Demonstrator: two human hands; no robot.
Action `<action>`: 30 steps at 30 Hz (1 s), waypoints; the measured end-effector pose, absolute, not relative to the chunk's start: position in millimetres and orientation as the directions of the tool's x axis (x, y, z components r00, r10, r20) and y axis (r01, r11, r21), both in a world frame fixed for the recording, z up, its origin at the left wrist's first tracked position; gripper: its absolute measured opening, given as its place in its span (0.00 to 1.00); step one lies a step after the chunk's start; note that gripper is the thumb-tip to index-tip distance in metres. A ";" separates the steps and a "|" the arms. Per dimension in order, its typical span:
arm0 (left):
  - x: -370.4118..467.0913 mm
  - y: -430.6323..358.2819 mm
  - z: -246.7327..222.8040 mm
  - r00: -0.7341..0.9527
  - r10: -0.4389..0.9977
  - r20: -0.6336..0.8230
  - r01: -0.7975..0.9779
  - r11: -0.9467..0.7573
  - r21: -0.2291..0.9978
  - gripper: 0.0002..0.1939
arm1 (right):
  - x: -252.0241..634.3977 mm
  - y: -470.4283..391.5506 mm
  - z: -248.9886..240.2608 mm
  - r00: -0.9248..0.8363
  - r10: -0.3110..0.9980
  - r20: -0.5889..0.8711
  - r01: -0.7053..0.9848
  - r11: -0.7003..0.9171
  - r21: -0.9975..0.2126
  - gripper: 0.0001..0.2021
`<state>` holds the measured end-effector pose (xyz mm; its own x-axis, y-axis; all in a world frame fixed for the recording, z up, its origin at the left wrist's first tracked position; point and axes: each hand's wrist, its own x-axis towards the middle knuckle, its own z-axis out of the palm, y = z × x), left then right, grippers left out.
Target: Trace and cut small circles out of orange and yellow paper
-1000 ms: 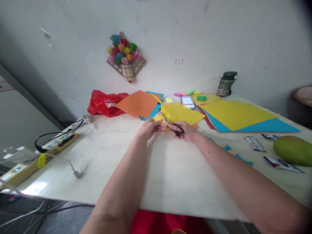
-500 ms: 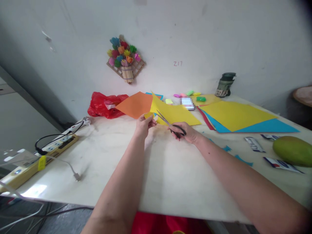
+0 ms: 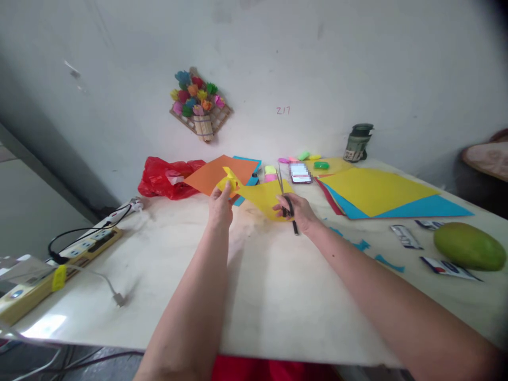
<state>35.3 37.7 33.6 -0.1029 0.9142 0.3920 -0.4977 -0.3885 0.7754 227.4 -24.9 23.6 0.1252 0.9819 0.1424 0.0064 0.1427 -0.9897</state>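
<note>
My left hand [image 3: 221, 205] is closed in a pinch on a small folded-looking piece of yellow paper [image 3: 227, 181], held in front of an orange sheet [image 3: 214, 174]. A larger yellow sheet [image 3: 262, 199] stretches from beside that hand towards the right one. Whether the two yellow parts are joined, I cannot tell. My right hand [image 3: 300, 212] is wrapped round the black handles of a pair of scissors [image 3: 280, 182], whose blades point up and away from me. Its fingers are at the yellow sheet's right edge. A short black stick-like thing [image 3: 295, 228] shows just below the scissors.
Yellow and blue sheets [image 3: 381, 193] lie stacked at right, near blue scraps [image 3: 361, 245], small packets [image 3: 448, 268] and a green mango [image 3: 468, 246]. Behind are a phone [image 3: 300, 173], a bottle [image 3: 357, 143] and a red bag [image 3: 170, 177]. A power strip [image 3: 85, 246] runs along the left edge.
The scissors have moved right, away from my left hand, and now stand more upright. My left hand has shifted left with the yellow paper, and the larger sheet has come lower.
</note>
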 end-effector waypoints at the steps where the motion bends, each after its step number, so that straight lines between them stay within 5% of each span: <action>1: 36.3 36.7 34.6 -0.083 0.910 0.407 -0.522 -0.387 0.760 0.10 | 226.8 -24.4 23.0 0.123 0.985 0.125 0.004 0.125 -0.992 0.17; 6: 45.8 24.9 43.9 0.087 0.905 0.417 -0.613 -0.281 0.738 0.11 | 222.1 -22.1 22.1 0.051 0.995 0.091 -0.075 0.095 -0.993 0.16; 15: 61.7 -7.0 59.7 0.525 0.768 0.366 -0.477 -0.091 0.874 0.14 | 214.1 -16.6 31.9 -0.018 0.912 0.410 -0.231 0.396 -0.889 0.23; 24: 63.5 -10.2 69.4 0.521 0.744 0.418 -0.421 -0.202 0.884 0.11 | 203.3 -4.4 37.0 0.067 0.877 0.476 -0.346 0.468 -0.813 0.22; 30: 56.0 12.1 59.2 0.204 0.887 0.415 -0.423 -0.302 0.854 0.11 | 206.8 -5.8 37.4 0.085 0.887 0.454 -0.306 0.456 -0.835 0.20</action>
